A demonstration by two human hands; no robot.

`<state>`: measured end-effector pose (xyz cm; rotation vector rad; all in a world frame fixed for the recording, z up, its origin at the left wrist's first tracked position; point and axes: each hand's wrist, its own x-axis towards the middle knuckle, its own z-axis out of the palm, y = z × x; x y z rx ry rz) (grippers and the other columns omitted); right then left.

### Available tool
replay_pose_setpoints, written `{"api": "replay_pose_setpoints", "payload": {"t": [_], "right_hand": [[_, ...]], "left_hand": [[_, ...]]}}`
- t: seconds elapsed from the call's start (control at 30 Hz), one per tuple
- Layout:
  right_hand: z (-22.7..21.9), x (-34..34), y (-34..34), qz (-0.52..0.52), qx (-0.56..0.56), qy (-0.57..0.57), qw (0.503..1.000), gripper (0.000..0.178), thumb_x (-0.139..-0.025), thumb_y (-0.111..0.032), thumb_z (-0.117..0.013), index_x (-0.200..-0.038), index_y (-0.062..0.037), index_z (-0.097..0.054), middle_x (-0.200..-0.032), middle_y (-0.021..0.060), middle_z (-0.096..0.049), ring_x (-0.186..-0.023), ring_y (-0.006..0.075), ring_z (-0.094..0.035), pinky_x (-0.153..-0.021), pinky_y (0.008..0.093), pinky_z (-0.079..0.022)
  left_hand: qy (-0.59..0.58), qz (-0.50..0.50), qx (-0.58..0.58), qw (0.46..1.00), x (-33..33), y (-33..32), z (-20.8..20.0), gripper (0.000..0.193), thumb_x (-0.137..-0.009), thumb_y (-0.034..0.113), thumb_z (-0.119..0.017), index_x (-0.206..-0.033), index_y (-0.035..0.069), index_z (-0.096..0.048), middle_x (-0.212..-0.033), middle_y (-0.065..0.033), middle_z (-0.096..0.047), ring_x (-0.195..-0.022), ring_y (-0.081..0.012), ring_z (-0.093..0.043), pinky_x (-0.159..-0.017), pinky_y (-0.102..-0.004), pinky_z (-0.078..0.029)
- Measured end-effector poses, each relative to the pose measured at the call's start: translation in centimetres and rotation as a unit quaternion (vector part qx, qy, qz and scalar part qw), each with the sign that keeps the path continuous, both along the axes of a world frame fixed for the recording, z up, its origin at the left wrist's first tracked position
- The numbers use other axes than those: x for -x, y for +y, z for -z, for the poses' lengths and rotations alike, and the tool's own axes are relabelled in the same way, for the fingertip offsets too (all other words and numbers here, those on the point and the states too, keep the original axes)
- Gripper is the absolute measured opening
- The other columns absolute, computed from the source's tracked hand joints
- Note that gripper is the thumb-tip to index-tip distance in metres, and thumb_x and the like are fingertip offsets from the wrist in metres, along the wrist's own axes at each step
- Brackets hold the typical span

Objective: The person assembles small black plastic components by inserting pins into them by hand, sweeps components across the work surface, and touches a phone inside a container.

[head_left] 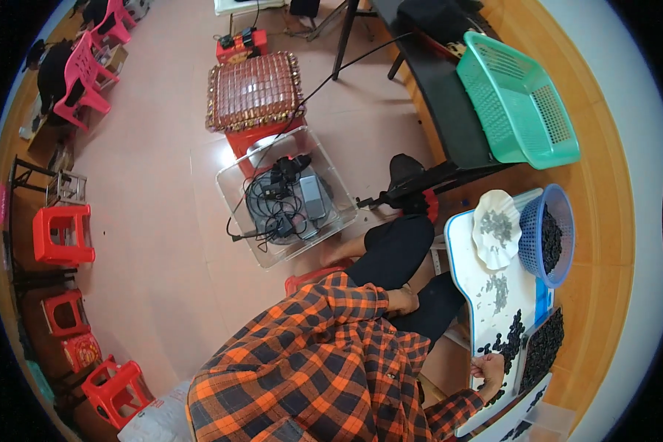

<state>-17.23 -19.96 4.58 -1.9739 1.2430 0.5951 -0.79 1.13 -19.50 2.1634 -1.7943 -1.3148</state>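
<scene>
My left hand (404, 300) rests at my thigh, apart from the table. Its fingers are mostly hidden, so whether it holds anything does not show. Over the white table (519, 289), my right hand (490, 367) is closed in a pinch among small round black pieces (511, 346); what sits between the fingertips is too small to make out. Beyond the black pieces lies a patch of small greyish clear pieces (496, 293). A white scalloped dish (488, 252) holds more of them. A dark tray (544, 346) full of black pieces lies right of my hand.
A blue basket (530, 250) with black pieces stands at the table's far right. Farther off, a green basket (493, 121) sits on a black table (449, 96). A clear bin (265, 258) with cables stands on the floor, before a red stool with a beaded cushion (254, 92).
</scene>
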Motion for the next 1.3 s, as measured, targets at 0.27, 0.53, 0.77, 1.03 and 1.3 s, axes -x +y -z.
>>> {"api": "replay_pose_setpoints", "payload": {"t": [0.27, 0.53, 0.77, 1.03, 1.3], "right_hand": [[1.3, 0.1, -0.6, -0.020, 0.014, -0.032, 0.999, 0.017, -0.073, -0.006, -0.070, -0.063, 0.0045, -0.061, -0.055, 0.0106, -0.061, -0.043, 0.0137, -0.058, -0.039, 0.0247, -0.047], [1.5, 0.8, 0.1, 0.003, 0.029, -0.084, 0.996, 0.017, -0.073, -0.003, -0.068, -0.062, 0.0046, -0.057, -0.052, 0.0088, -0.057, -0.039, 0.0114, -0.052, -0.036, 0.0230, -0.040], [2.0, 0.9, 0.1, 0.005, 0.018, -0.110, 0.994, 0.016, -0.071, -0.003, -0.068, -0.062, 0.0036, -0.057, -0.051, 0.0081, -0.056, -0.039, 0.0111, -0.052, -0.036, 0.0229, -0.040], [1.5, 0.9, 0.4, 0.005, 0.035, -0.106, 0.994, 0.016, -0.071, -0.004, -0.069, -0.064, 0.0034, -0.057, -0.052, 0.0079, -0.056, -0.040, 0.0108, -0.051, -0.036, 0.0225, -0.039], [1.8, 0.5, 0.3, -0.005, 0.032, -0.110, 0.993, 0.018, -0.074, -0.004, -0.067, -0.061, 0.0042, -0.057, -0.052, 0.0088, -0.057, -0.039, 0.0121, -0.053, -0.035, 0.0231, -0.040]], "left_hand": [[-0.051, 0.045, 0.103, 0.992, -0.3, 0.9, -1.6, 0.022, -0.076, 0.015, -0.064, -0.086, -0.003, -0.070, -0.092, -0.0183, -0.068, -0.087, -0.0272, -0.066, -0.075, -0.0369, -0.052], [0.046, -0.107, 0.100, 0.988, -0.3, 0.9, -3.7, 0.019, -0.072, 0.004, -0.064, -0.086, -0.009, -0.066, -0.092, -0.0242, -0.065, -0.088, -0.0335, -0.064, -0.076, -0.0369, -0.051], [0.136, -0.353, 0.390, 0.839, -3.3, 5.2, -6.8, 0.025, -0.076, 0.010, -0.062, -0.096, -0.005, -0.059, -0.092, -0.0230, -0.060, -0.089, -0.0386, -0.059, -0.077, -0.0429, -0.049], [-0.057, -0.724, 0.395, 0.562, -6.9, 11.5, -3.5, 0.045, -0.081, 0.014, -0.061, -0.119, -0.003, -0.044, -0.107, -0.0220, -0.048, -0.093, -0.0357, -0.052, -0.082, -0.0422, -0.045], [-0.185, -0.807, 0.332, 0.452, -6.9, 15.4, -1.8, 0.065, -0.076, 0.017, -0.063, -0.127, -0.009, -0.033, -0.128, -0.0304, -0.029, -0.119, -0.0451, -0.030, -0.104, -0.0486, -0.026]]}}
